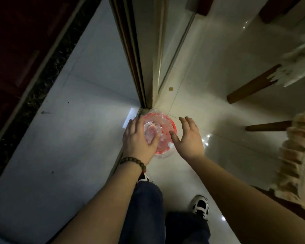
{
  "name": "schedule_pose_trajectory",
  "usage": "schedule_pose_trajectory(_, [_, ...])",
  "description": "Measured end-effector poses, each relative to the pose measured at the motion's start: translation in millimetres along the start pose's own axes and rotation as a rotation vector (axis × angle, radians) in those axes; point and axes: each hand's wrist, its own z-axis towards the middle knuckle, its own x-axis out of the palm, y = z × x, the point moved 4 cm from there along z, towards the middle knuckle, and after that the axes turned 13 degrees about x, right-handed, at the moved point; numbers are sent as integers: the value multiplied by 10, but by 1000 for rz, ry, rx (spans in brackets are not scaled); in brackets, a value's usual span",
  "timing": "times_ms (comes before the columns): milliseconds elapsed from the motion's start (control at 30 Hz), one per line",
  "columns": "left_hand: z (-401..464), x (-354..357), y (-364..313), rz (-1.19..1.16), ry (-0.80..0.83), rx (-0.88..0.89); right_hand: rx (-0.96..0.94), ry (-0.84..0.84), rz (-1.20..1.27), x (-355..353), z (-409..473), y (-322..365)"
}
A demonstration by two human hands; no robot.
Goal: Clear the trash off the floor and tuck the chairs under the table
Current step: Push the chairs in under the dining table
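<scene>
A red trash bin [173, 124] lined with a clear plastic bag [163, 136] stands on the floor at the foot of a sliding-door frame. Crumpled clear plastic fills it. My left hand [137, 139], with a bead bracelet on the wrist, lies palm down over the bin's left side, fingers stretched out on the plastic. My right hand [189, 138] hovers open just right of the rim, holding nothing. A small brown scrap [171, 88] lies on the tiles beyond the bin. Two wooden chair legs [252, 88] [268, 128] stand to the right.
The door frame and track [139, 67] run away from the bin. A fringed beige cushion [299, 155] and a white cloth [299, 67] hang at the right edge. Dark furniture legs [275, 9] stand at the top right. My feet [200, 206] are on glossy tiles below.
</scene>
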Motion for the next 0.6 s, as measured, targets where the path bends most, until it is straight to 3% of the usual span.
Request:
schedule_pose_trajectory(300, [-599,-729,-1127,63,16,237,75,-139,59,-1456,-1053,13])
schedule_pose_trajectory(600, [-911,-831,-1829,89,180,405,261,-311,158,-2053,-1817,-321])
